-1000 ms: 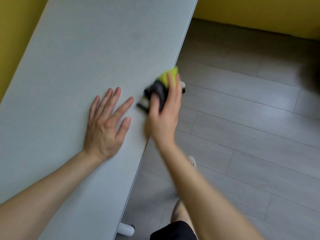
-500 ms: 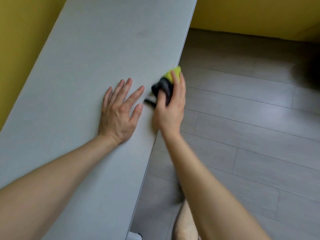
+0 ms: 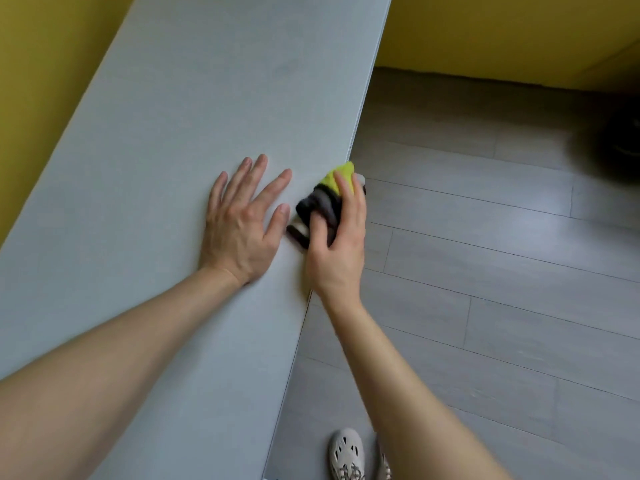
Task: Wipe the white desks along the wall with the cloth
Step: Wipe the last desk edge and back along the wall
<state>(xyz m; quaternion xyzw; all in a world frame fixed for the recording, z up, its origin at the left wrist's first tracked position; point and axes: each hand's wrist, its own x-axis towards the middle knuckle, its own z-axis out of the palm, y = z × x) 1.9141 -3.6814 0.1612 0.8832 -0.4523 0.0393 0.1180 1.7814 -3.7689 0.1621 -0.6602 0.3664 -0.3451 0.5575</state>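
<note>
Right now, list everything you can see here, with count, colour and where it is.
desk: 1, white, beside the yellow wall.
cloth: 1, yellow-green and dark grey, at the desk's right edge.
wall: 1, yellow, left and far side.
floor: 1, grey planks, right of the desk.
shoe: 1 clearly seen, pale, on the floor, bottom.
dark object: 1, black, blurred, far right; unidentifiable.
left hand: 1, flat on the desk, beside the cloth.
right hand: 1, gripping the cloth.

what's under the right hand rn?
A bunched grey and yellow-green cloth, gripped by the right hand at the desk edge. The desk surface beneath the cloth is covered.
</note>
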